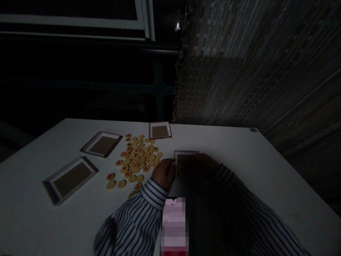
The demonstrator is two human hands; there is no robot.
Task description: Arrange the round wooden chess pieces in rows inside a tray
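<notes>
A: Where are the hands, relative to the heap of discs (135, 159)?

B: The left hand (163, 174) lies just right of the heap, fingers curled at the left side of a small box (186, 152); how firmly they close cannot be told. The right hand (204, 167) is farther right, over that box's right side, its fingers lost in shadow, so its grip cannot be told.

A: And the contents of that box?

B: Part of a brown floor shows. A few dim tan pieces appear near the left fingers; whether they rest inside or are held above is unclear.

A: The other containers?

B: There are 3, each showing a brown floor within pale walls: the far tray (160, 131) beyond the heap's right side, the brown-rimmed tray (103, 145) left of its far half, and the pale-walled tray (73, 177) left and nearer.

A: What is obscured?

B: Some discs bear red or dark characters, mostly illegible. At the heap's near edge, 1 disc is partly covered by the left striped sleeve (133, 217). Nearer and right of the heap, a lit phone (174, 227) is pixelated and cut off below. Beyond the heap, the background is nearly black.
</notes>
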